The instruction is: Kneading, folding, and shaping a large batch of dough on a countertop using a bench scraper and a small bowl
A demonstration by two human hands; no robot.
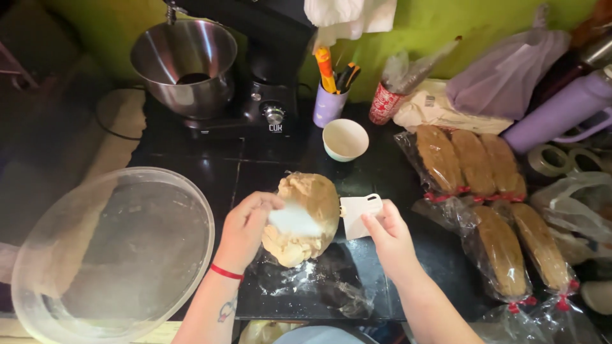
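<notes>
A tan lump of dough (305, 220) lies on the dark counter (191, 165), with a white floury patch on its top. My left hand (247, 226) rests against the dough's left side, fingers curled onto it. My right hand (387, 234) holds a white plastic dough scraper (357, 215) just right of the dough. Flour is smeared on the counter below the dough.
A large clear bowl (108, 255) sits at the left. A stand mixer (268, 70) with a steel bowl (185, 64) stands at the back, beside a purple cup of tools (330, 102) and a small white bowl (345, 139). Bagged loaves (484, 204) lie at the right.
</notes>
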